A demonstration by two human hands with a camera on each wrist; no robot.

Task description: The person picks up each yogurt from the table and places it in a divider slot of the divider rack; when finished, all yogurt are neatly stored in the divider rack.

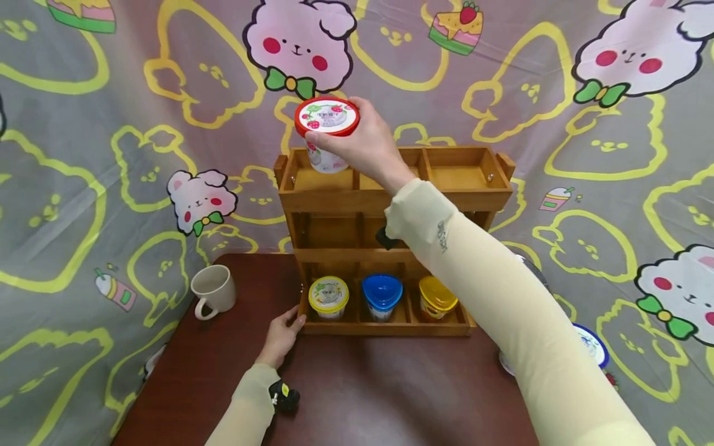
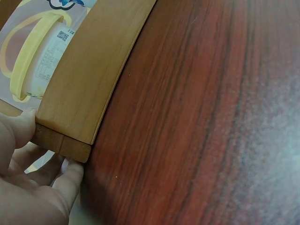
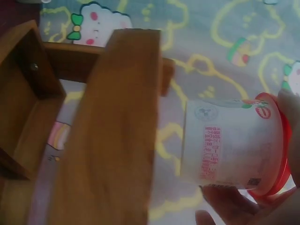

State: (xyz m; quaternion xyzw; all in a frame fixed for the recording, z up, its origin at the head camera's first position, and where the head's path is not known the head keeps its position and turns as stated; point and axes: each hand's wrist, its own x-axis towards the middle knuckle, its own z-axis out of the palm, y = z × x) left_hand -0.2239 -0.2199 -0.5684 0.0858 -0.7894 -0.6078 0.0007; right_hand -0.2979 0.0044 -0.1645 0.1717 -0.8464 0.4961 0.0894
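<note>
My right hand [image 1: 370, 139] grips a white tub with a red strawberry-print lid [image 1: 328, 116], raised over the left top compartment of a three-tier wooden rack [image 1: 334, 201]. In the right wrist view, the tub's printed wall [image 3: 229, 140] appears beside the rack's wooden board [image 3: 112, 126], with fingers curled at the lid. Down at the rack's lower left corner, my left hand [image 1: 279, 339] pinches the wood; in the left wrist view, the thumb [image 2: 21, 126] is on one side of the corner and fingers lie under it.
The bottom tier holds a yellow-lidded tub [image 1: 329, 296], a blue-lidded cup [image 1: 382, 292] and an amber-lidded cup [image 1: 437, 294]. A beige mug [image 1: 214, 288] stands left on the dark wooden table [image 1: 390, 384]. A blue-rimmed lid [image 1: 594, 347] shows partly behind my right sleeve.
</note>
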